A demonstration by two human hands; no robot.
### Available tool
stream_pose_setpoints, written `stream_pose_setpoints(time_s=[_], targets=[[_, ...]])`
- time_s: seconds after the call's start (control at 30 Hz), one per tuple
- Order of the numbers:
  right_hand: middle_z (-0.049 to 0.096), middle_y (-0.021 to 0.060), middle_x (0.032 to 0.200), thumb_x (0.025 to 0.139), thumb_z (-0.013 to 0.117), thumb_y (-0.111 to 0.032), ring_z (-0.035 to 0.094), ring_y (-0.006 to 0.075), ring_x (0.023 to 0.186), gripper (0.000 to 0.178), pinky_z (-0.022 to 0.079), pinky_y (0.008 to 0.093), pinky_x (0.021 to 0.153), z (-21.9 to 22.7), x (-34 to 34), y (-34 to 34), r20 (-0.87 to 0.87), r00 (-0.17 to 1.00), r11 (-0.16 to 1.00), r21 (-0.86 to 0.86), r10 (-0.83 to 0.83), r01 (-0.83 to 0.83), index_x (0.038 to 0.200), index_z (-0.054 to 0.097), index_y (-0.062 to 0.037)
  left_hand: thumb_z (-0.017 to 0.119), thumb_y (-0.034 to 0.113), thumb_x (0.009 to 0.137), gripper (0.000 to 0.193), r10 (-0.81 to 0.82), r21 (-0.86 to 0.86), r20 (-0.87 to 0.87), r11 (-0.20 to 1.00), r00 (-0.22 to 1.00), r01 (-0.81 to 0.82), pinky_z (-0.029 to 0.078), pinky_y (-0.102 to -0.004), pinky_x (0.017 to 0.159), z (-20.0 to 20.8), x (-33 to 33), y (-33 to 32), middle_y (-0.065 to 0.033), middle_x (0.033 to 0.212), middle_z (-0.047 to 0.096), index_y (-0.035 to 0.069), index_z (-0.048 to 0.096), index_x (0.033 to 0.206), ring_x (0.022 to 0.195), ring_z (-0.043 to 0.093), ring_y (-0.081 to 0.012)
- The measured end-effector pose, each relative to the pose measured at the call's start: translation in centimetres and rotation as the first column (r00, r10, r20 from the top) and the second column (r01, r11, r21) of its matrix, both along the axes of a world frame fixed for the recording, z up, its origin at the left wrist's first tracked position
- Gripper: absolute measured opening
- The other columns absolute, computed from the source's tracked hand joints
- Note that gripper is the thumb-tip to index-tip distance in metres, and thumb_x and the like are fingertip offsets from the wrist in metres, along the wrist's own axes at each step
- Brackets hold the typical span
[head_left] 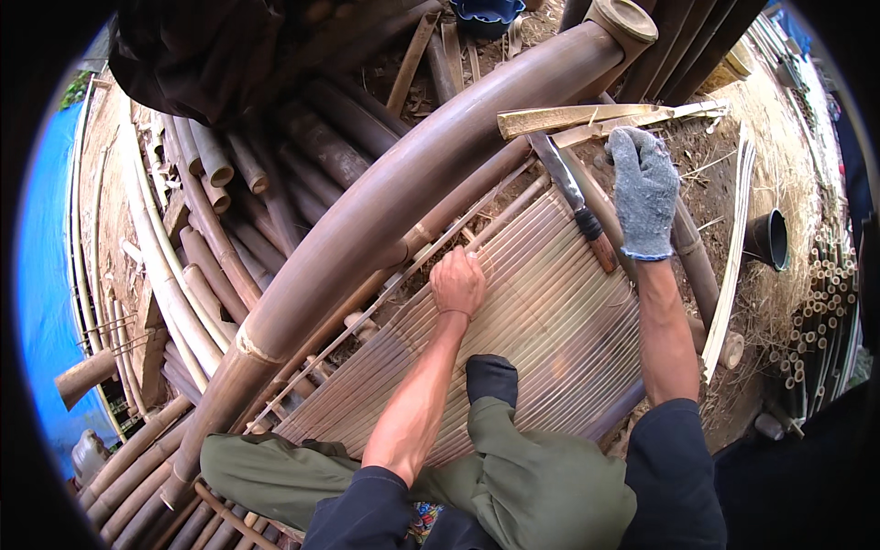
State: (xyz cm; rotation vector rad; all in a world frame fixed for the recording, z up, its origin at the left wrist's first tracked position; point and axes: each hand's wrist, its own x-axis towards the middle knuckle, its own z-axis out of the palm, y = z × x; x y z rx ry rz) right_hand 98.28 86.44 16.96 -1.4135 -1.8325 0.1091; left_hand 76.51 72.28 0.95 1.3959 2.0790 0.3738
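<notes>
The left hand (458,282), bare, is curled shut around the near end of a thin rod (507,214) at the far left edge of the panel (541,325). The panel, thin slats set side by side, lies in the middle of the scene. 1 foot (491,378) in a dark sock rests on its near part, in front of green trousers (550,481).

The right hand (644,192), in a grey glove, is beyond the panel's right side with its fingers bent in, partly closed; I cannot tell whether it has hold of anything. Just left of it, 1 knife (579,209) lies at the panel's far right corner, blade pointing far left, handle toward the near right. Split pieces (587,117) lie at the far side, just past the blade.

A thick pole (385,192) curves along the panel's left, from near left to far right. More poles (211,247) are heaped left of it. At right are pale strips (731,257) and a black bucket (768,240).
</notes>
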Motion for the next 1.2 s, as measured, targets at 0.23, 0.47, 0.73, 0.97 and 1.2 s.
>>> stream_pose_setpoints(time_s=[0.23,0.47,0.73,0.97,1.2], targets=[[0.07,0.0113,0.087,0.092,0.067,-0.016,0.068,0.0283,0.072,0.011,0.054,0.0365,0.065,-2.1,-3.6,-0.4,0.107,0.984,0.962,0.248,-0.145,0.115,0.097,0.068,-0.0069,0.039,0.036,0.1,0.039,-0.009,-0.168,0.1,0.985,0.995,0.026,0.048,-0.0539,0.089,1.1,-1.1,1.0,-0.0245,0.104,0.067,0.005,0.063,0.103,0.101,0.062,-0.0449],[0.06,0.0107,0.068,0.086,0.068,-0.014,0.062,0.0296,0.064,0.008,0.05,0.0406,0.061,-7.7,-6.5,-5.3,0.177,0.984,1.0,0.023,-0.001,-0.003,0.08,0.064,-0.0109,0.036,0.042,0.1,0.044,0.087,-0.334,0.093,0.941,0.992,-0.051,0.046,-0.0564,0.093,-1.7,-2.7,2.7,-0.0289,0.11,0.065,0.006,0.059,0.111,0.106,0.06,-0.0485],[0.069,0.017,0.086,0.082,0.062,-0.023,0.066,0.0317,0.078,0.019,0.051,0.046,0.074,-16.4,-11.2,-2.1,0.534,0.651,0.783,-0.603,0.539,-0.153,0.086,0.072,-0.0078,0.036,0.039,0.099,0.044,0.031,-0.372,0.232,0.926,0.972,0.06,0.042,-0.0533,0.096,-3.2,-3.4,3.4,-0.0324,0.119,0.058,0.0,0.054,0.109,0.115,0.054,-0.0468],[0.068,0.0254,0.089,0.075,0.058,-0.017,0.066,0.0377,0.073,0.024,0.05,0.0445,0.067,-21.6,-12.7,2.4,0.035,0.283,0.13,-0.937,0.958,-0.325,0.085,0.073,-0.0016,0.043,0.031,0.09,0.047,-0.12,-0.277,0.448,0.923,0.886,0.266,0.043,-0.0466,0.101,-7.0,-4.5,4.7,-0.0352,0.117,0.059,-0.007,0.063,0.109,0.112,0.058,-0.046],[0.069,0.0217,0.095,0.08,0.059,-0.023,0.066,0.0378,0.083,0.027,0.052,0.0441,0.08,-17.2,-11.2,0.1,0.231,0.548,0.431,-0.861,0.804,-0.269,0.097,0.073,-0.0072,0.058,0.039,0.088,0.034,0.365,-0.19,0.111,0.921,0.924,-0.341,0.038,-0.0473,0.099,-2.5,-0.5,2.6,-0.0185,0.094,0.072,0.009,0.074,0.094,0.092,0.066,-0.0346]])
